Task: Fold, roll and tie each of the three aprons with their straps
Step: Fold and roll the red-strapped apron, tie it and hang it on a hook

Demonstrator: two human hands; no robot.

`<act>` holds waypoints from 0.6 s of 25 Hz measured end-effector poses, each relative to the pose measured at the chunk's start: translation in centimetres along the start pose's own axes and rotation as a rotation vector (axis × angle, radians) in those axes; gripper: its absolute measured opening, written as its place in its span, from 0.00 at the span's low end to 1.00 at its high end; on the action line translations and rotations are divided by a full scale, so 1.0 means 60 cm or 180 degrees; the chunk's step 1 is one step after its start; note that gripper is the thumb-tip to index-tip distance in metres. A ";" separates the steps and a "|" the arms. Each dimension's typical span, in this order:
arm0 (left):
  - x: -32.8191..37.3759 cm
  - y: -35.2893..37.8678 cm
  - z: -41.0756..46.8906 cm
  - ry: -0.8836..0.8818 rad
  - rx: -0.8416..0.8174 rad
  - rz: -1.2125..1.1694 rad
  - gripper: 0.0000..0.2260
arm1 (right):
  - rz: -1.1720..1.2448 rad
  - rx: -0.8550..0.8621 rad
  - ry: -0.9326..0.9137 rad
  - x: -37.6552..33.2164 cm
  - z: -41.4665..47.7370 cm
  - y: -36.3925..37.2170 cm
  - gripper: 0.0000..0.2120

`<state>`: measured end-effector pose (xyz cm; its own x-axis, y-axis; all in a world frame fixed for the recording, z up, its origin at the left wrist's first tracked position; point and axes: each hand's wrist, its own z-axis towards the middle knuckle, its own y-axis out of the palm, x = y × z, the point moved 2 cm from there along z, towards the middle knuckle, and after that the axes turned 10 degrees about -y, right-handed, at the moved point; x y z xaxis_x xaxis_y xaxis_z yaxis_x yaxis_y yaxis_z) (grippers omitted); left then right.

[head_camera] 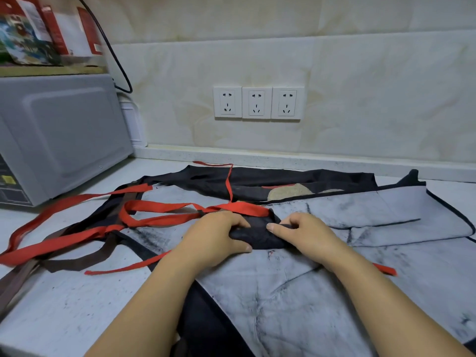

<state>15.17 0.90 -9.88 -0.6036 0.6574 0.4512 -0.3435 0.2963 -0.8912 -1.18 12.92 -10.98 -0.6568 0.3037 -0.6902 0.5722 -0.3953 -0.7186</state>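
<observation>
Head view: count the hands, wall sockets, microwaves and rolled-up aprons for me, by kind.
Hands: 2, left hand and right hand
Wall sockets: 3
Microwave: 1
Rolled apron: 1, gripped by both hands
Total: 7

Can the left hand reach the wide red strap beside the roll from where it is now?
Probably yes. The red strap lies uncovered right beside the left hand, nothing over it. But that hand grips the dark roll, so the right hand must hold it alone.
</observation>
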 end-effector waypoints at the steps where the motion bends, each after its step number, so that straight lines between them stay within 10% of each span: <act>1: -0.001 -0.001 -0.001 -0.0004 -0.0067 -0.0280 0.14 | 0.0222 -0.0119 -0.0031 -0.002 -0.008 -0.009 0.18; 6: -0.007 0.005 -0.005 -0.0007 -0.0433 -0.0673 0.07 | 0.0106 -0.0464 -0.0102 -0.001 -0.024 -0.021 0.16; 15: 0.012 0.028 0.005 -0.0171 0.0039 0.0747 0.16 | -0.1037 -0.0048 -0.0150 -0.015 -0.011 0.015 0.23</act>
<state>13.96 1.69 -11.06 -0.7052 0.6693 0.2340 -0.1980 0.1311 -0.9714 0.26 12.85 -11.07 -0.8284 0.3714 -0.4193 0.3352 -0.2710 -0.9023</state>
